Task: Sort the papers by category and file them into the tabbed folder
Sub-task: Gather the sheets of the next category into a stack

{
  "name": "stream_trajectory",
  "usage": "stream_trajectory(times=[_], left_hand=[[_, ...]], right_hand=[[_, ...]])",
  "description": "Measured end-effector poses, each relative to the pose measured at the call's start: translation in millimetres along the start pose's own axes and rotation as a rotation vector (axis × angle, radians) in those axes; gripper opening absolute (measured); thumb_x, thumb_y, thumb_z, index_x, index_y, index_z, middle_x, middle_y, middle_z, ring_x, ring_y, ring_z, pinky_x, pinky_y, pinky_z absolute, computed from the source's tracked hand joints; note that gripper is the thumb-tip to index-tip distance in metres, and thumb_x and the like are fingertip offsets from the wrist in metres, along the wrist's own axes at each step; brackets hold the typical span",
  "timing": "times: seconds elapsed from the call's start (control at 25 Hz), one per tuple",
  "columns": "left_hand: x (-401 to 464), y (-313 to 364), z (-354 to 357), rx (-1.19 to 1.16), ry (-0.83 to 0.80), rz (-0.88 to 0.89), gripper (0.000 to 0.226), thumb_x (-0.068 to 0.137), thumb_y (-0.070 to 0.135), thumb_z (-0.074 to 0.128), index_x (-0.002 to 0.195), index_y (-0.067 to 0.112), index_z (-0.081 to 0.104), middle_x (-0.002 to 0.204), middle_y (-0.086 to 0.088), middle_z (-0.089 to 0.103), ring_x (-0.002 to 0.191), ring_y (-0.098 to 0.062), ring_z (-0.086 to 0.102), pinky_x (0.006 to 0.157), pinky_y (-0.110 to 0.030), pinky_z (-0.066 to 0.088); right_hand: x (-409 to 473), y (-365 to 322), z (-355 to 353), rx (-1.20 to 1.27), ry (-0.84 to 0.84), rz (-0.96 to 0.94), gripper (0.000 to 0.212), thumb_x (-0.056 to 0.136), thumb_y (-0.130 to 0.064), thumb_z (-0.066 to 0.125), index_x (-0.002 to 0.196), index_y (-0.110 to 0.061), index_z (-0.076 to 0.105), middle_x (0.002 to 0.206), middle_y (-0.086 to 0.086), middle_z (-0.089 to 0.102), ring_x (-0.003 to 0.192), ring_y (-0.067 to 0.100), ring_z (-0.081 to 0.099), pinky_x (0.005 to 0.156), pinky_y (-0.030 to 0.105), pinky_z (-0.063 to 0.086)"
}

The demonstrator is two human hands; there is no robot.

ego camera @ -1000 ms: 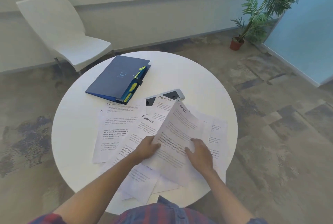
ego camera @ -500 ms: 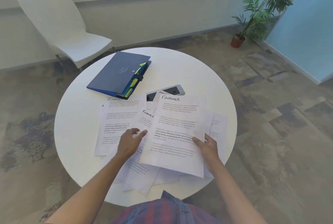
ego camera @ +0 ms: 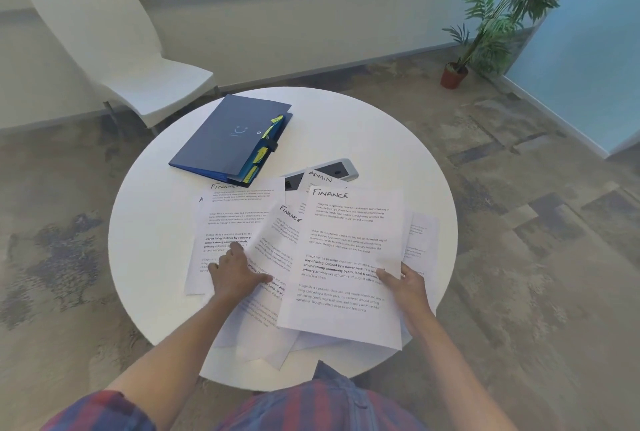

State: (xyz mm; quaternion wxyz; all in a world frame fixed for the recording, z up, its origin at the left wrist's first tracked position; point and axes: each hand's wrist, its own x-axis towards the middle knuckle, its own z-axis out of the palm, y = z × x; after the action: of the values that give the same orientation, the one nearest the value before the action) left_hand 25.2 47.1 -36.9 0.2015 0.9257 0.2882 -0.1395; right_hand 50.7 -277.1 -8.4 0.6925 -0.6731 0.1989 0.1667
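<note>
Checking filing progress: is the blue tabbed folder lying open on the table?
No, the blue folder lies closed on the white table, its cover flat with yellow tabs sticking out along its edge.

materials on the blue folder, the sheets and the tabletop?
Blue folder: looks like matte plastic or coated card; thin stiff cover lying flat, yellow tabs along its edge. Sheets such as the top FINANCE sheet: plain thin white paper, printed and handwritten, one curling by the left hand. Table: smooth white top, probably laminate or painted; cannot tell which.
</note>
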Motion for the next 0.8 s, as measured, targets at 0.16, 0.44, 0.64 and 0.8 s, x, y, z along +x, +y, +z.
stream_trajectory(times=[0.16,0.44,0.64,0.8], left_hand=[[4.6,0.7,-11.2,-0.291,-0.083,0.041,0.043,0.07,0.018,0.081,0.103,0.01,0.055,0.089,-0.004,0.065,0.086,-0.028,0.064,0.076,-0.038,0.05],[-7.4,15.1,-70.0,-0.732,-0.429,0.231,0.019,0.089,0.016,0.069,0.108,0.019,0.067,0.099,-0.007,0.076,0.082,-0.027,0.075,0.076,-0.047,0.061],[-24.2,37.7,-102.3,-1.06,-0.441,0.222,0.031,0.09,0.006,0.065,0.115,0.025,0.063,0.104,-0.006,0.076,0.09,-0.034,0.074,0.07,-0.047,0.061],[-29.1,48.8,-111.2,-1.193,-0.435,0.231,0.037,0.092,-0.001,0.059,0.116,0.027,0.061,0.111,-0.001,0.074,0.096,-0.032,0.072,0.071,-0.049,0.061]], right_hand=[[0.9,-1.8,5.7,0.018,0.002,0.003,0.028,0.088,-0.005,0.071,0.116,-0.011,0.071,0.112,0.008,0.075,0.102,0.029,0.072,0.094,0.05,0.055],[-1.6,-19.5,21.3,0.069,-0.057,0.036,0.026,0.09,-0.006,0.068,0.116,-0.009,0.07,0.11,0.011,0.075,0.099,0.031,0.072,0.088,0.045,0.058],[-3.7,-39.9,34.0,0.141,-0.139,0.052,0.024,0.091,-0.01,0.066,0.114,-0.006,0.07,0.109,0.014,0.075,0.1,0.033,0.072,0.089,0.047,0.058],[-4.0,-52.1,43.5,0.148,-0.164,-0.018,0.025,0.093,-0.01,0.064,0.118,-0.008,0.068,0.111,0.011,0.075,0.102,0.028,0.072,0.089,0.042,0.057]])
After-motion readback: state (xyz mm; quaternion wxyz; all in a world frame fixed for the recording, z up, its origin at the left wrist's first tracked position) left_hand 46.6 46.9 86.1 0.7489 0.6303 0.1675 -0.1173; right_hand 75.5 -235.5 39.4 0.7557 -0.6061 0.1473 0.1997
